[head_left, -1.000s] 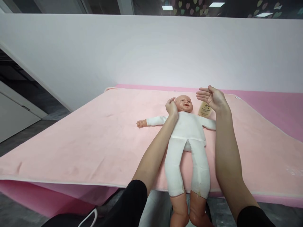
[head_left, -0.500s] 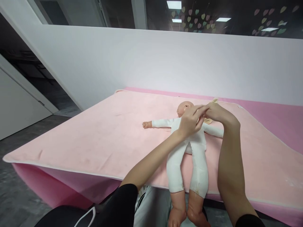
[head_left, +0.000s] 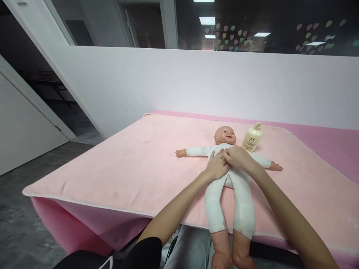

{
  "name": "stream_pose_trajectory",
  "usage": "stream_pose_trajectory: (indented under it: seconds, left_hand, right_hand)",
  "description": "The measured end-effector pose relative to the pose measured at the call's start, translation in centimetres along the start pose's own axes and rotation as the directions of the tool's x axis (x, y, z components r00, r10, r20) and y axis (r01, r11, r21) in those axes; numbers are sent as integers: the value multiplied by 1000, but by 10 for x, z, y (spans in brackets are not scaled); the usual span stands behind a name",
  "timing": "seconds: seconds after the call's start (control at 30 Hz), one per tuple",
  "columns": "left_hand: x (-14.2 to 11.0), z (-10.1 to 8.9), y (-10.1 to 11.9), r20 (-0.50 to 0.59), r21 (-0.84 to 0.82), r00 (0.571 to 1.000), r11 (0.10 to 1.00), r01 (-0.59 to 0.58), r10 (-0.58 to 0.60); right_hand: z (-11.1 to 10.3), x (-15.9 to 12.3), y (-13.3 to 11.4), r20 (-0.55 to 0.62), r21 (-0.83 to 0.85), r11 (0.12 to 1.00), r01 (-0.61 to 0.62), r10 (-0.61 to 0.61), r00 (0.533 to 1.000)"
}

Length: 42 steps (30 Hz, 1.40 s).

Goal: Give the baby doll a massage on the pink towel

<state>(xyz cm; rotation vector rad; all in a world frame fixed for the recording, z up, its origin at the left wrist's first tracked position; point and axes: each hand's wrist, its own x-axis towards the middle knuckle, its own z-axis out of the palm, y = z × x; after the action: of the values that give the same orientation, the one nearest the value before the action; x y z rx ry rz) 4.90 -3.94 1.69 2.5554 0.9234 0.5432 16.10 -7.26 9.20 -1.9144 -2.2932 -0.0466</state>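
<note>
A baby doll in a white cloth suit lies face up, its arms spread and its feet past the table's near edge. My left hand lies over the doll's belly and chest with its fingers stretched out and a little apart. From the right, my right hand meets the left fingertips over the chest. Its fingers are bent and close together; whether anything small is under them is hidden. Just beyond my right hand stands a pale yellow pump bottle, slightly tilted, near the doll's left shoulder.
A light pink blanket with a white border covers the table, over a darker pink cloth. Behind it runs a white wall with a window above. A door and grey floor are at the left.
Both hands have come down from in front of the doll's head to its torso. The doll's face and the bottle are now uncovered. The view has tilted up slightly.
</note>
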Motion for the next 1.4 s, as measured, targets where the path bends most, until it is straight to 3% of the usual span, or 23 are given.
stream_pose_trajectory:
  seconds: [0.1, 0.17, 0.23, 0.33, 0.4, 0.47, 0.57, 0.67, 0.8, 0.97, 1.03, 1.1, 1.17, 1.23, 1.4]
  left_hand:
    - [-1, 3, -2, -23, -17, 998, 998, 65, -65]
    - [0, 4, -3, -59, -29, 993, 995, 96, -98]
    - [0, 5, -4, -113, -68, 986, 991, 118, -125]
    - [1, 8, -8, -229, -172, 956, 974, 149, -186]
    - [2, 10, -14, -305, -262, 918, 949, 177, -255]
    - [3, 12, -20, -342, -339, 891, 923, 180, -300]
    - [4, 13, -25, -352, -388, 884, 907, 160, -306]
    - [4, 13, -25, -349, -389, 889, 909, 151, -297]
    - [4, 13, -25, -351, -357, 901, 926, 125, -257]
    - [2, 9, -27, -345, -317, 910, 941, 118, -231]
    - [-2, 5, -25, -372, -301, 915, 953, 41, -157]
    - [-6, 1, -21, -368, -267, 929, 954, -135, 28]
    - [-9, -3, -17, -295, -231, 925, 921, -313, 240]
    - [-10, -5, -13, -203, -217, 917, 897, -384, 344]
    - [-4, -5, -13, -51, -138, 957, 947, -290, 286]
  right_hand:
    - [36, -7, -3, -147, 32, 999, -5, 10, 989]
    - [54, -12, 1, -291, 225, 973, 58, 10, 957]
    - [65, -15, 7, -401, 445, 889, 112, 86, 912]
    - [73, -17, 16, -417, 662, 746, 73, 286, 863]
    - [74, -18, 19, -399, 692, 721, 46, 328, 857]
    - [74, -18, 21, -385, 645, 761, 76, 237, 892]
    - [74, -19, 22, -337, 505, 850, 153, 30, 941]
    - [74, -18, 24, -244, 398, 909, 122, -23, 969]
    - [78, -16, 28, -153, 316, 949, -9, 60, 986]
    - [84, -9, 36, -127, 293, 940, -176, 221, 967]
    - [88, -6, 42, -125, 336, 913, -234, 289, 949]
    - [92, -4, 50, -133, 393, 875, -284, 359, 924]
    - [96, -2, 58, -154, 458, 837, -299, 407, 901]
    - [99, -2, 65, -174, 523, 800, -294, 438, 882]
    - [96, -6, 68, -201, 603, 748, -277, 479, 855]
